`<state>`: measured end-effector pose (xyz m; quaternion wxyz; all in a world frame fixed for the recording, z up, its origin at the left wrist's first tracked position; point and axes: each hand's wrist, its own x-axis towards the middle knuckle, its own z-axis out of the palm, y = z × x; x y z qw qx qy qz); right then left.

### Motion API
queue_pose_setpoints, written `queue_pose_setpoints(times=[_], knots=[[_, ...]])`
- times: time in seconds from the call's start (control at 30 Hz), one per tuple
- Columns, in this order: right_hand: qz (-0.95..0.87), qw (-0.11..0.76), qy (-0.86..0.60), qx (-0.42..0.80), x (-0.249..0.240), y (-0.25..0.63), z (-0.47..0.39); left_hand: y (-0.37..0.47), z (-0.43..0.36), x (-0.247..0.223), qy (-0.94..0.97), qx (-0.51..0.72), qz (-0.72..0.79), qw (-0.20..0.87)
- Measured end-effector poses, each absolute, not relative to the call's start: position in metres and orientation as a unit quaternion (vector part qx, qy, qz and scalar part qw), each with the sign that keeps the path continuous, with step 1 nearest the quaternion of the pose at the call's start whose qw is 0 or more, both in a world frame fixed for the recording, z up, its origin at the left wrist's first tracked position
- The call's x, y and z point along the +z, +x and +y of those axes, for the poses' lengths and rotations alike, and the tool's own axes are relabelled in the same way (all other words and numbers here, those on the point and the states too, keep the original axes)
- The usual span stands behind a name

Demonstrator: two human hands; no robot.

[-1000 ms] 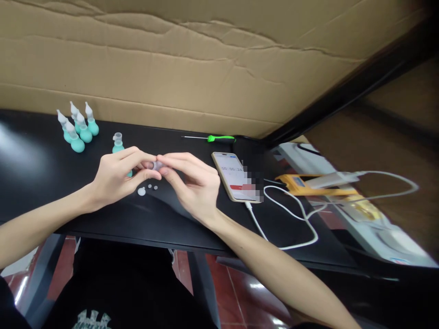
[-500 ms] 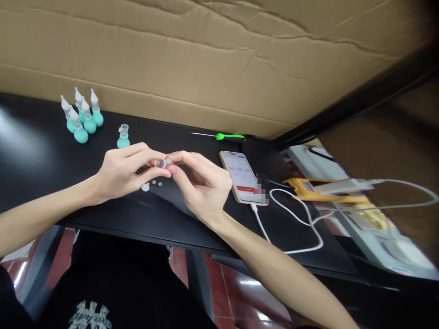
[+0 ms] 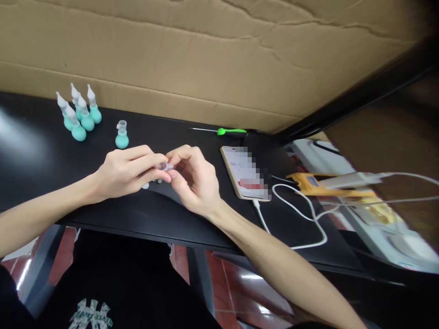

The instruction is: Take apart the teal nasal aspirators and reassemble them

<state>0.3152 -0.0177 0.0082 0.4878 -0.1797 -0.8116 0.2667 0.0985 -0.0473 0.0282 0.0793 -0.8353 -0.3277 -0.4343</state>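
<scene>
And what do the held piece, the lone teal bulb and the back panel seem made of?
Held piece: likely clear plastic, smooth and translucent, though partly covered.
Lone teal bulb: probably rubber or silicone, opaque with a rather matte surface.
Back panel: apparently cardboard, dull brown and creased.

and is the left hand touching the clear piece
Touching: the head view shows the left hand pinching the clear piece between thumb and fingers.

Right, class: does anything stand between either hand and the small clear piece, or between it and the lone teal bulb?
The left hand holds the small clear piece, the right hand is at its end; nothing visible stands between. Toward the lone teal bulb, in this view, the left hand itself crosses the direct line.
</scene>
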Motion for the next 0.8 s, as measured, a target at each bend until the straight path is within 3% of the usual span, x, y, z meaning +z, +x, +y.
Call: queue_pose_setpoints(times=[0.37,0.8], knots=[[-0.774,0.526,-0.178,0.306,0.009,0.315,-0.013,0.096,-0.041,0.033,-0.834,-0.456,-0.297,0.088],[-0.774,0.562,-0.241,0.167,0.007,0.312,-0.022,0.095,-0.042,0.030,-0.823,-0.449,-0.328,0.114]])
